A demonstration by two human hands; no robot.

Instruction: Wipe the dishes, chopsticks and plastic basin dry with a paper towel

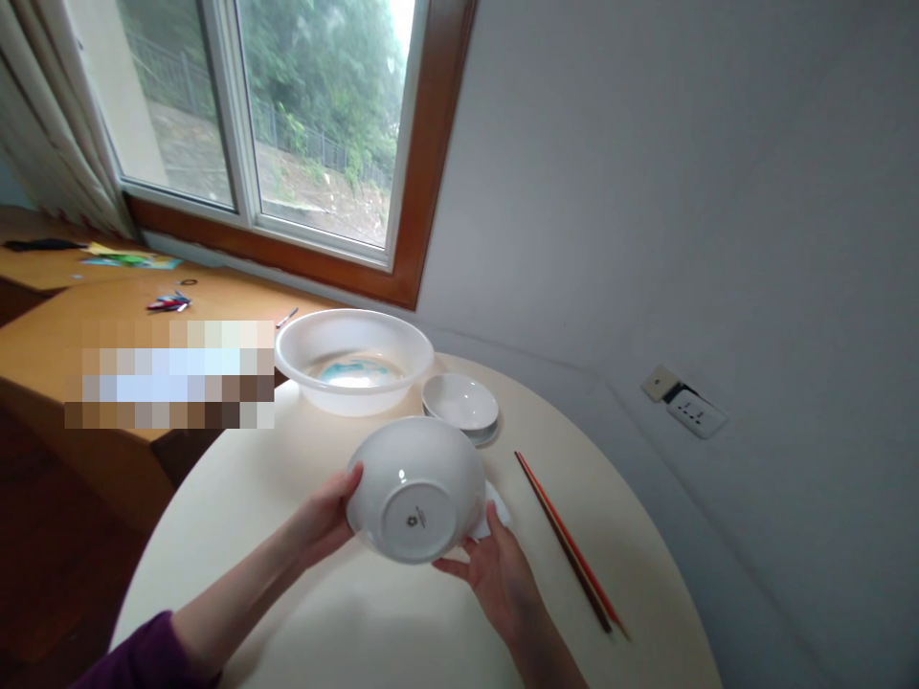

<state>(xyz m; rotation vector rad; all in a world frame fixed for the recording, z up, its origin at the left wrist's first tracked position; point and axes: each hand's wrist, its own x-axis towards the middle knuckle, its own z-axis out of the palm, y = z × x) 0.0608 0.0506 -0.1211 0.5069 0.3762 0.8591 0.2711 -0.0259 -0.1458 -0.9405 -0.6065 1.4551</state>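
A white ceramic bowl [416,459] is tipped on its side above the table, its underside with a foot ring and small printed mark facing me. My left hand [334,512] grips the bowl's left rim, thumb on the outer wall. At the lower right of the bowl is my right hand [499,569], fingers curled beneath the edge. Between its thumb and the bowl shows a white cloth-like piece [497,509], mostly hidden, pressed near the bowl's wall. Just behind stand small stacked white bowls [459,402].
A translucent plastic basin [355,388] stands at the back of the round white table [345,632]. Chopsticks [571,541], red and dark, lie on the right. A wooden desk [64,335] with pens [170,302] adjoins at left. The wall [682,211] borders the table's right side.
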